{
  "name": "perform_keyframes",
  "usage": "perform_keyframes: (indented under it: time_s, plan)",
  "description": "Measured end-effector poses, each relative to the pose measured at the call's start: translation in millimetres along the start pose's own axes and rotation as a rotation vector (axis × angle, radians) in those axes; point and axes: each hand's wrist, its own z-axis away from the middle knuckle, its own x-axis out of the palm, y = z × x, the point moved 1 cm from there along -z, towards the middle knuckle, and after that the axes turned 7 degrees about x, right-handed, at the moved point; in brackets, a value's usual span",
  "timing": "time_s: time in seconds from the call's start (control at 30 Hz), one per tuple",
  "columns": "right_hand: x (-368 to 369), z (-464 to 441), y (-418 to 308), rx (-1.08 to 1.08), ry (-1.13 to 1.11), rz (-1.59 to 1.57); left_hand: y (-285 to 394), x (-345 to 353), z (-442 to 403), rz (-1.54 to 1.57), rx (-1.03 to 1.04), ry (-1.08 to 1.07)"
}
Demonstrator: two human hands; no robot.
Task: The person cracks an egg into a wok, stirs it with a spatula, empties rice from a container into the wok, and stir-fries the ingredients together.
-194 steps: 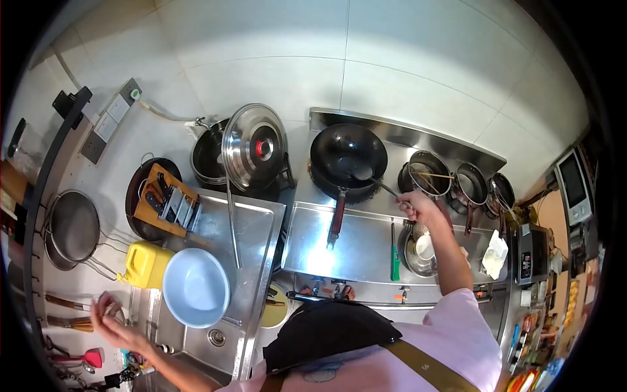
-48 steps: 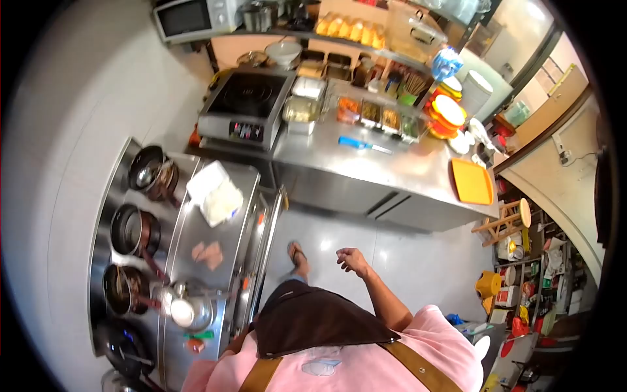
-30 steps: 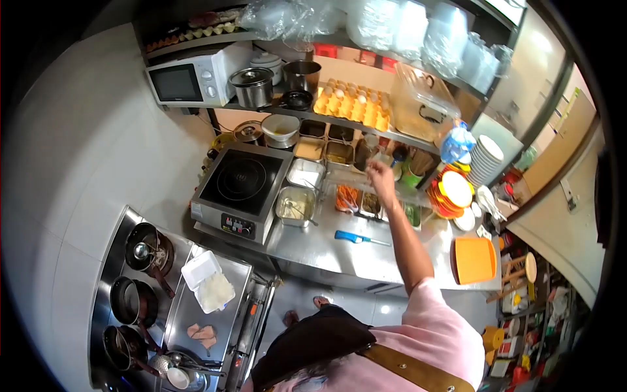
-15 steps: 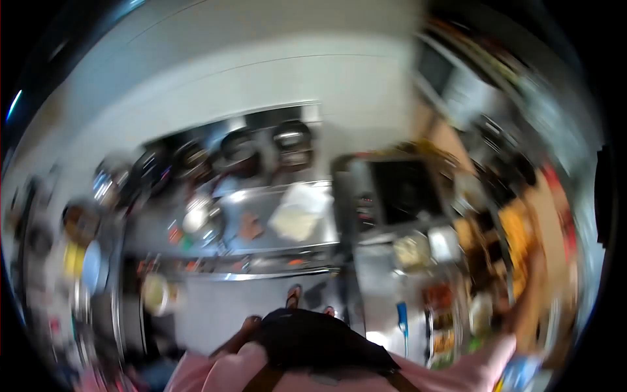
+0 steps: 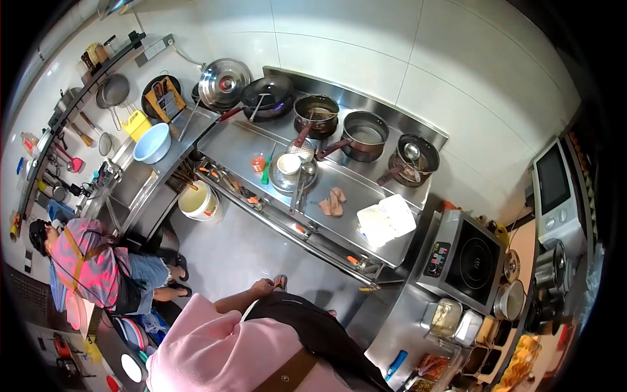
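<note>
My left hand [image 5: 263,286] hangs at waist height in front of the black apron [image 5: 294,313], below the end of my pink sleeve. Its fingers look curled in, with nothing visible in them. My right hand is out of sight. Ahead is a steel stove counter [image 5: 356,219] with a white foam box [image 5: 392,219], pieces of pinkish raw meat [image 5: 334,202], a white bowl [image 5: 288,164] and a steel ladle [image 5: 305,173]. Behind them stand a wok [image 5: 268,95], a pot with a strainer [image 5: 316,114], a pot of liquid [image 5: 366,134] and a pan with a ladle [image 5: 413,159].
At right are an induction cooker [image 5: 473,258], a microwave [image 5: 555,189] and food containers [image 5: 445,317] beside a blue-handled tool [image 5: 396,364]. A white bucket [image 5: 199,201] stands on the floor. Another person [image 5: 91,255] is at lower left, near the sink [image 5: 130,186].
The view has turned left and sharpened from a blur. My right arm, stretched toward the right-hand shelf before, has gone out of view. The other person now shows fully at left.
</note>
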Motion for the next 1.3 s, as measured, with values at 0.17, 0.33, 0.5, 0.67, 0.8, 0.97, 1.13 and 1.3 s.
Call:
perform_keyframes:
  time_s: [0.17, 0.33, 0.5, 0.67, 0.8, 0.97, 1.13, 1.3]
  plan:
    - [-72, 89, -131, 0.094, 0.187, -0.321, -41, -35, -7, 0.095, 0.173, 0.103]
    - [-14, 280, -259, -0.064, -0.068, -0.649, -137, -65, -44, 0.300, 0.282, 0.141]
    - [-21, 604, -456, 0.455, -0.871, -1.311, -213, -141, -57, 0.750, -0.076, 0.205]
    - [-121, 800, -586, 0.056, -1.497, -1.279, -261, -217, -88, 0.917, -0.126, 0.263]
    - [-177, 860, -652, -0.237, -1.740, -1.219, -257, -274, -133, 1.184, -0.082, 0.322]
    - [-207, 922, -714, -0.507, -1.910, -1.055, -253, -345, -196, 1.120, -0.027, 0.365]
    - [-225, 986, -767, -0.619, -2.098, -1.048, -271, -411, -252, 0.410, 0.023, 0.472]
    - [-254, 1000, -816, -0.804, -2.094, -0.898, -274, -467, -296, -0.059, 0.196, 0.506]
